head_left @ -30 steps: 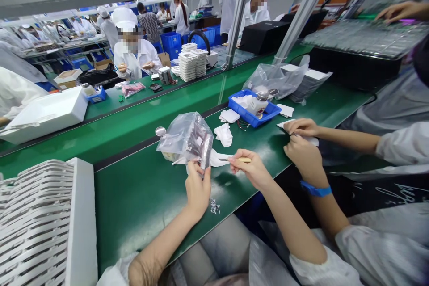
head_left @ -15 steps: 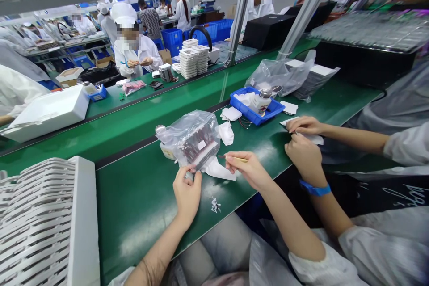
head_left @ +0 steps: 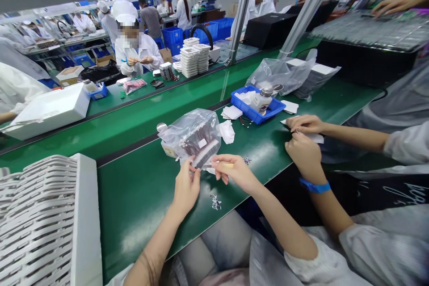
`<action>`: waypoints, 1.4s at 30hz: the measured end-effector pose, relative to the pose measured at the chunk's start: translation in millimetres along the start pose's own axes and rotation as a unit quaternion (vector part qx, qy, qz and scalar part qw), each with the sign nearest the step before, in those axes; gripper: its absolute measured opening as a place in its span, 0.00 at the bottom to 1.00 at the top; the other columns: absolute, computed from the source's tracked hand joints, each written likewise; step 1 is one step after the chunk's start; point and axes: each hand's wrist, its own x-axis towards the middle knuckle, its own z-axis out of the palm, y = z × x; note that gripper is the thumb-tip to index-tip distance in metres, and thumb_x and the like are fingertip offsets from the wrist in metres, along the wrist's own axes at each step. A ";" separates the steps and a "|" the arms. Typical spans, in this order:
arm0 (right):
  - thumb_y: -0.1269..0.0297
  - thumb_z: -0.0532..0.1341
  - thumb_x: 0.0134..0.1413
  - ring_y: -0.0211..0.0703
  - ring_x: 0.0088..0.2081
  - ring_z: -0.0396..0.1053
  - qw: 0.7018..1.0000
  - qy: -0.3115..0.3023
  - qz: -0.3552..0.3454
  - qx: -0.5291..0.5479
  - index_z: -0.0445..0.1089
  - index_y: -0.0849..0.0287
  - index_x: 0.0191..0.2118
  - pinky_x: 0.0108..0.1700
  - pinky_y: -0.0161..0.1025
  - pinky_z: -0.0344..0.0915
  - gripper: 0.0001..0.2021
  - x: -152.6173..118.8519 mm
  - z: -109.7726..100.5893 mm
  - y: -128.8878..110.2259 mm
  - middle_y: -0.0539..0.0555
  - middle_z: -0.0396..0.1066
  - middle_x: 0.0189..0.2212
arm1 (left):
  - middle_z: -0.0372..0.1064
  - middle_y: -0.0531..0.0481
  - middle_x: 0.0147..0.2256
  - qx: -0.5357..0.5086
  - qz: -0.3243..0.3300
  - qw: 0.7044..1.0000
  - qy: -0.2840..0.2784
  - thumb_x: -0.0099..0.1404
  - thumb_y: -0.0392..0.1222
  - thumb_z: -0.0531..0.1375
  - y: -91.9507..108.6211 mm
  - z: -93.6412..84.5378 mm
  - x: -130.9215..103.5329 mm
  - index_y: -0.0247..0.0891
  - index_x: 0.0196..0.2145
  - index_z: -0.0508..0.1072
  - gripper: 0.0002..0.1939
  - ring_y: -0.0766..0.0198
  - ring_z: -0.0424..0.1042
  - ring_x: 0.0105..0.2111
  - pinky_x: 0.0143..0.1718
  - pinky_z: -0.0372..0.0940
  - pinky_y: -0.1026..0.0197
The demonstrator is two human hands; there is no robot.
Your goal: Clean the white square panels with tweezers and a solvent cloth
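My left hand (head_left: 187,186) is closed in a pinch in front of a clear plastic bag (head_left: 191,120); whatever sits between its fingertips is too small to make out. In my right hand (head_left: 234,173) is a thin tool with a pale yellow handle (head_left: 228,165), its tip pointing left toward my left fingertips. The bag holds dark red wires with white connectors and a row of dark strips. White tissue shows partly behind my right fingers. A small pile of black and white bits (head_left: 215,202) lies on the green bench (head_left: 140,201) below my hands.
A blue tray (head_left: 256,116) with a metal-capped bottle (head_left: 263,99) stands beyond, near white cards (head_left: 231,112) and crumpled tissue (head_left: 227,131). Stacked white plastic parts in a foam box (head_left: 86,219) stand at left. A co-worker's hands (head_left: 303,143) work at right.
My right hand has moved left with the thin tool, bringing its tip close to my left fingertips. Another small pile of bits on the bench now shows behind my right wrist.
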 end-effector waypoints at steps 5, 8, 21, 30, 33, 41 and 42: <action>0.55 0.71 0.35 0.30 0.08 0.54 0.999 0.029 -0.008 0.017 0.60 0.57 0.24 0.09 0.28 0.53 0.19 4.9 22.6 10.3 0.45 0.66 0.10 | 0.65 0.50 0.33 0.022 0.036 0.998 -0.043 0.68 0.39 0.49 -5.6 -5.2 0.4 0.37 0.57 0.56 0.20 0.64 0.68 0.28 0.33 0.64 0.61; 0.56 0.69 0.36 0.30 0.06 0.50 0.998 0.058 -0.007 0.032 0.55 0.55 0.23 0.06 0.28 0.51 0.20 5.0 30.0 15.2 0.43 0.65 0.09 | 0.65 0.49 0.34 0.030 0.050 0.996 -0.064 0.69 0.38 0.47 -7.1 -8.8 1.5 0.37 0.59 0.54 0.21 0.63 0.68 0.31 0.36 0.65 0.59; 0.59 0.67 0.36 0.32 0.07 0.53 0.994 0.094 -0.013 0.062 0.53 0.54 0.23 0.06 0.29 0.55 0.18 9.6 44.0 24.9 0.43 0.64 0.09 | 0.66 0.48 0.36 0.044 0.037 0.993 -0.105 0.69 0.37 0.46 -0.6 -15.6 1.9 0.37 0.58 0.52 0.20 0.61 0.70 0.34 0.39 0.65 0.57; 0.57 0.69 0.38 0.31 0.10 0.59 0.974 0.195 -0.093 0.074 0.51 0.54 0.25 0.12 0.28 0.62 0.22 3.5 14.4 10.9 0.42 0.66 0.12 | 0.66 0.49 0.37 0.048 0.018 0.992 -0.117 0.69 0.38 0.46 2.0 -20.0 1.1 0.39 0.59 0.52 0.21 0.64 0.68 0.31 0.37 0.64 0.59; 0.57 0.70 0.36 0.32 0.08 0.55 0.987 0.133 -0.053 0.076 0.52 0.53 0.24 0.08 0.32 0.60 0.22 -0.7 21.1 12.3 0.43 0.66 0.11 | 0.65 0.50 0.37 0.044 0.015 0.992 -0.117 0.70 0.38 0.46 1.2 -18.9 1.2 0.40 0.59 0.51 0.21 0.64 0.68 0.30 0.37 0.63 0.59; 0.57 0.69 0.35 0.32 0.09 0.54 0.993 0.087 -0.013 0.084 0.53 0.54 0.24 0.08 0.30 0.58 0.21 4.3 44.5 22.7 0.44 0.65 0.10 | 0.65 0.49 0.38 0.037 0.010 0.992 -0.120 0.69 0.38 0.46 2.9 -19.2 2.1 0.39 0.60 0.50 0.22 0.64 0.69 0.32 0.38 0.64 0.58; 0.56 0.69 0.35 0.32 0.09 0.54 0.992 0.091 -0.015 0.084 0.53 0.54 0.24 0.08 0.31 0.59 0.21 5.1 45.2 23.6 0.44 0.66 0.10 | 0.65 0.49 0.38 0.036 0.009 0.992 -0.120 0.69 0.38 0.46 3.1 -19.6 2.2 0.39 0.60 0.51 0.22 0.64 0.69 0.31 0.38 0.64 0.58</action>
